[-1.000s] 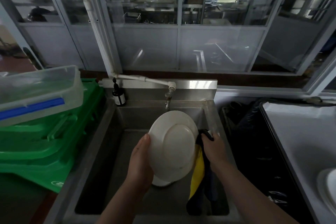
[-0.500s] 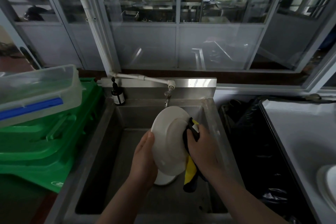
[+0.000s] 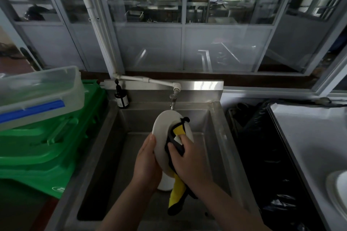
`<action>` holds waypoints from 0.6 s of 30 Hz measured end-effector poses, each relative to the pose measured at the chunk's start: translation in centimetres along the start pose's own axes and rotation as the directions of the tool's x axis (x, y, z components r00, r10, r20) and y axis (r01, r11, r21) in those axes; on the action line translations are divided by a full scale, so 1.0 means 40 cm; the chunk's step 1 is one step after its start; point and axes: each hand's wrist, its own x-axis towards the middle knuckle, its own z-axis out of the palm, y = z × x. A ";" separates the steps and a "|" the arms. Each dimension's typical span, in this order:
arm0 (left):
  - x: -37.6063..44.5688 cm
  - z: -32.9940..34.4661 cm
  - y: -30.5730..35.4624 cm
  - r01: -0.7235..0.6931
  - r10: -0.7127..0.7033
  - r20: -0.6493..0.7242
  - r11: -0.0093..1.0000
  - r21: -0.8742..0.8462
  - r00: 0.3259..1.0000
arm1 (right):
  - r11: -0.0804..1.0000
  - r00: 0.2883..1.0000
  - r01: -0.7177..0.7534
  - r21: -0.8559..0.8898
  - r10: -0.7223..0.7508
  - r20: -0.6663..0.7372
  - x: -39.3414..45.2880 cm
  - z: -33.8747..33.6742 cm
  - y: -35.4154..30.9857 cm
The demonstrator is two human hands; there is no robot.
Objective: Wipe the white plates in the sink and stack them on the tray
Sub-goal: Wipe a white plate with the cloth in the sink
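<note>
Now that my right hand [image 3: 189, 157] has pressed the cloth [image 3: 178, 133] onto the plate [image 3: 162, 137], left hand [image 3: 148, 163] gripping its 9 o'clock edge, wiping's underway.

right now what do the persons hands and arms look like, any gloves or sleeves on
Both are bare. The left hand and right hand wear no gloves, and no rings, watch or bands are visible. Both forearms are uncovered as far as the bottom edge of the picture, with no sleeve showing.

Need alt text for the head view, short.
Over a steel sink, the left hand holds a white plate on edge while the right hand presses a yellow-and-black cloth against it. Green crates sit left of the sink.
</note>
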 end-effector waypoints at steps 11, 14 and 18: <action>0.011 -0.005 -0.014 0.062 -0.066 -0.102 0.997 -0.045 0.993 | 0.953 0.956 0.287 -0.097 -0.279 0.091 -0.051 0.053 -0.008; 0.008 -0.009 -0.021 0.076 -0.079 -0.095 0.996 -0.037 0.992 | 0.949 0.948 0.301 -0.088 -0.289 0.134 -0.056 0.051 -0.004; 0.008 -0.006 -0.017 0.044 -0.053 -0.132 0.996 -0.071 0.990 | 0.952 0.951 0.293 -0.085 -0.281 0.129 -0.051 0.040 0.015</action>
